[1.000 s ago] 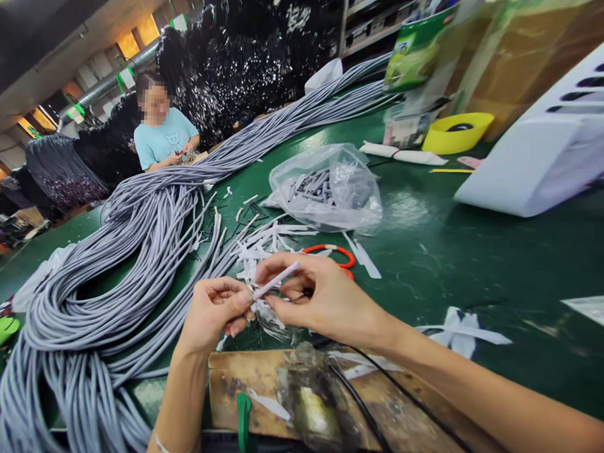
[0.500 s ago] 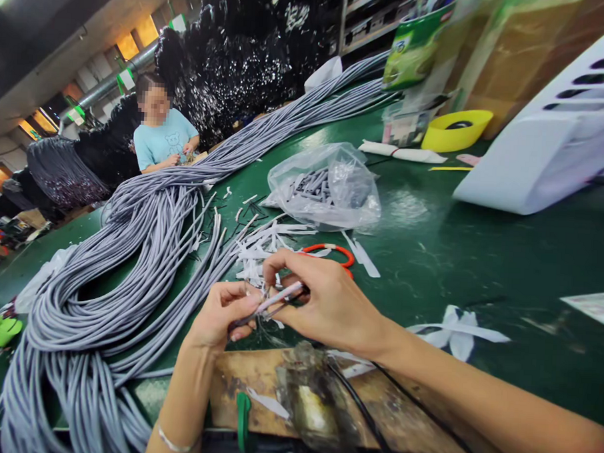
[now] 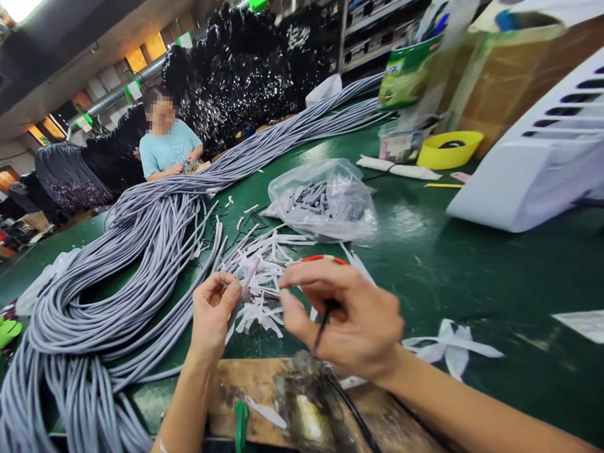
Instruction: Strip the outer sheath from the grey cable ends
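My left hand (image 3: 216, 308) is closed in a pinch on a grey cable (image 3: 252, 272), whose pale pinkish end sticks up past the fingertips. Most of the held length is behind the fingers. To the right, my right hand (image 3: 345, 315) is slightly blurred, its thumb and forefinger apart. Its other fingers curl round a thin black rod-like thing (image 3: 321, 334); I cannot make out its kind. White strips (image 3: 261, 311) lie behind the hands, and red-orange scissor handles (image 3: 325, 259) show partly behind the right hand. Below is a plastic-wrapped device (image 3: 310, 414) on a wooden board (image 3: 240, 377).
A large bundle of grey cables (image 3: 145, 246) covers the left of the green table (image 3: 480, 274). A clear bag of short grey pieces (image 3: 323, 201) lies beyond my hands. Yellow tape (image 3: 450, 149) and a white slatted housing (image 3: 525, 169) stand right. A co-worker (image 3: 168, 147) sits across.
My hands have moved apart: the right has drawn back to the right, off the cable, while the left has shifted slightly left, still pinching it. The view has tilted up a little.
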`<state>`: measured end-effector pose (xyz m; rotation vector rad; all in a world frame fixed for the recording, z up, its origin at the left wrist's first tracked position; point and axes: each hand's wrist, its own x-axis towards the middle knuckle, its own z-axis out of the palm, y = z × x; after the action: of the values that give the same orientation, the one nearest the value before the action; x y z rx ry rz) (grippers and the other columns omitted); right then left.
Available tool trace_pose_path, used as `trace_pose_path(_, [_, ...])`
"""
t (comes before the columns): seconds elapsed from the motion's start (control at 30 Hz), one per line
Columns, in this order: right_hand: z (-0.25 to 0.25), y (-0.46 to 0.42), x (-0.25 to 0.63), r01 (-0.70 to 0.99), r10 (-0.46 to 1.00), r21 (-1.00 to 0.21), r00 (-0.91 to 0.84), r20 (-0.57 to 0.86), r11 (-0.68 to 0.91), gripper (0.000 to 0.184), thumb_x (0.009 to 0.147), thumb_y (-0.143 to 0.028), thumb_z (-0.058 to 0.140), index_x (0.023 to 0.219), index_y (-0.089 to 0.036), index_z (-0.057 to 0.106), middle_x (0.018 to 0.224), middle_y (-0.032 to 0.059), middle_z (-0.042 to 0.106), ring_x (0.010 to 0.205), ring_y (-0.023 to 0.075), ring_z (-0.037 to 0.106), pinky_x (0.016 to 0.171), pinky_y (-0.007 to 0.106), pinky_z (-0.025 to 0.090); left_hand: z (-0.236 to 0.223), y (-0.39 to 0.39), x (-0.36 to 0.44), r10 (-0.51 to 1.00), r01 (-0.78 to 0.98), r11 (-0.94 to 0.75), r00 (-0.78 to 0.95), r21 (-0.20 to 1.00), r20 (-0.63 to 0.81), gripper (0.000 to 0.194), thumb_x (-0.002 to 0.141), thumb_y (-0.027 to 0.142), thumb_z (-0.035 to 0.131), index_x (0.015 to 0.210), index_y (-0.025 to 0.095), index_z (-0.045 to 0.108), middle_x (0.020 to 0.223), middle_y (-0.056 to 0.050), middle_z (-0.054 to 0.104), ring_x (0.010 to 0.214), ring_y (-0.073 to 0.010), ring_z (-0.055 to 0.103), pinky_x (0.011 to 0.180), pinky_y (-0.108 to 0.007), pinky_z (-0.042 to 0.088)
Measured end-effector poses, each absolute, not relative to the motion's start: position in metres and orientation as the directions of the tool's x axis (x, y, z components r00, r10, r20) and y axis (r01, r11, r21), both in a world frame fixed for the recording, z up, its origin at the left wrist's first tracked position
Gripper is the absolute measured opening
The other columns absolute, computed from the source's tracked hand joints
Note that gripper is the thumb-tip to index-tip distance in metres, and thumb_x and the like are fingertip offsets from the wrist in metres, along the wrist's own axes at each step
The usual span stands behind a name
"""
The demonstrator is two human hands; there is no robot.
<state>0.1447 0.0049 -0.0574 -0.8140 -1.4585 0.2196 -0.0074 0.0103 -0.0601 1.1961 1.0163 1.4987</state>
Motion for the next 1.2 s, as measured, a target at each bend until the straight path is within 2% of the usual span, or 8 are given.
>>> trace_pose_path(0.1, [-0.060, 0.002, 0.136, 0.276, 0.706, -0.671, -0.041, 0.707, 0.688, 0.016, 0.072, -0.020, 0.055, 0.087, -0.019, 0.051, 0.055, -0.0051, 0.054, 0.035, 0.0038, 0.031, 0.037, 0.020, 0.028, -0.062, 0.012, -0.007, 0.972, -0.199, -0.214, -0.140, 0.957, 0.188, 0.026, 0.060, 0.035, 0.074, 0.064, 0.014, 0.059, 0.060, 0.004, 0.052, 0.057, -0.0058, 0.045, 0.059, -0.017, 0.037])
trace_pose_path(0.23, [-0.065, 0.009, 0.129, 0.021, 0.863, -0.870, -0.144, 0.485, 0.493, 0.025, 0.070, -0.027, 0.059, 0.088, -0.019, 0.042, 0.084, 0.0041, 0.063, 0.034, -0.0001, 0.025, 0.033, 0.017, 0.024, -0.060, 0.012, -0.004, 0.981, -0.260, -0.181, -0.113, 0.948, 0.156, 0.025, 0.057, 0.033, 0.076, 0.062, 0.014, 0.061, 0.059, 0.004, 0.056, 0.058, -0.0062, 0.050, 0.063, -0.017, 0.040])
trace_pose_path(0.37, [-0.069, 0.015, 0.129, -0.043, 0.895, -0.918, -0.210, 0.394, 0.394, 0.033, 0.068, -0.027, 0.061, 0.093, -0.019, 0.041, 0.086, 0.0049, 0.063, 0.033, -0.0002, 0.025, 0.033, 0.017, 0.023, -0.061, 0.013, -0.003, 0.985, -0.295, -0.161, -0.102, 0.942, 0.137, 0.021, 0.054, 0.030, 0.078, 0.063, 0.015, 0.066, 0.064, 0.002, 0.063, 0.066, -0.0090, 0.057, 0.069, -0.020, 0.043])
trace_pose_path(0.43, [-0.070, 0.016, 0.129, 0.057, 0.871, -0.886, -0.221, 0.439, 0.461, 0.028, 0.070, -0.024, 0.060, 0.092, -0.018, 0.045, 0.080, 0.0028, 0.063, 0.033, 0.0008, 0.027, 0.034, 0.018, 0.025, -0.063, 0.013, -0.003, 0.984, -0.269, -0.172, -0.090, 0.947, 0.153, 0.018, 0.055, 0.028, 0.077, 0.064, 0.016, 0.068, 0.065, 0.001, 0.065, 0.067, -0.0094, 0.057, 0.069, -0.020, 0.043])
trace_pose_path(0.57, [-0.072, 0.019, 0.129, 0.261, 0.730, -0.681, -0.235, 0.642, 0.684, 0.003, 0.075, -0.018, 0.056, 0.074, -0.017, 0.054, 0.063, 0.0004, 0.062, 0.043, 0.0074, 0.045, 0.044, 0.020, 0.035, -0.064, 0.012, -0.003, 0.982, -0.251, -0.181, -0.099, 0.951, 0.161, 0.016, 0.056, 0.027, 0.077, 0.061, 0.015, 0.069, 0.060, 0.002, 0.062, 0.061, -0.0075, 0.054, 0.063, -0.018, 0.042])
trace_pose_path(0.63, [-0.072, 0.020, 0.128, 0.290, 0.686, -0.624, -0.248, 0.684, 0.726, 0.010, 0.077, -0.016, 0.054, 0.068, -0.017, 0.056, 0.061, 0.0008, 0.061, 0.050, 0.0096, 0.051, 0.048, 0.020, 0.037, -0.063, 0.012, -0.001, 0.986, -0.296, -0.148, -0.114, 0.944, 0.119, 0.021, 0.052, 0.029, 0.079, 0.059, 0.014, 0.067, 0.058, 0.002, 0.061, 0.057, -0.0067, 0.052, 0.060, -0.017, 0.041])
trace_pose_path(0.77, [-0.073, 0.021, 0.128, 0.345, 0.670, -0.580, -0.271, 0.691, 0.738, 0.011, 0.079, -0.013, 0.053, 0.069, -0.016, 0.057, 0.059, -0.0001, 0.060, 0.050, 0.0097, 0.052, 0.046, 0.020, 0.035, -0.060, 0.012, 0.004, 0.990, -0.413, -0.088, -0.136, 0.906, 0.035, 0.029, 0.042, 0.030, 0.082, 0.055, 0.012, 0.064, 0.054, 0.003, 0.056, 0.052, -0.0048, 0.048, 0.053, -0.016, 0.039])
trace_pose_path(1.2, [-0.081, 0.017, 0.121, 0.511, 0.555, -0.369, -0.275, 0.785, 0.776, 0.022, 0.088, -0.017, 0.036, 0.075, -0.014, 0.053, 0.061, 0.0026, 0.060, 0.049, 0.0112, 0.056, 0.046, 0.021, 0.035, -0.062, 0.008, 0.008, 0.973, -0.550, -0.073, -0.224, 0.832, -0.062, 0.031, 0.041, 0.023, 0.083, 0.053, 0.010, 0.058, 0.052, 0.006, 0.044, 0.042, 0.0013, 0.028, 0.038, -0.011, 0.024])
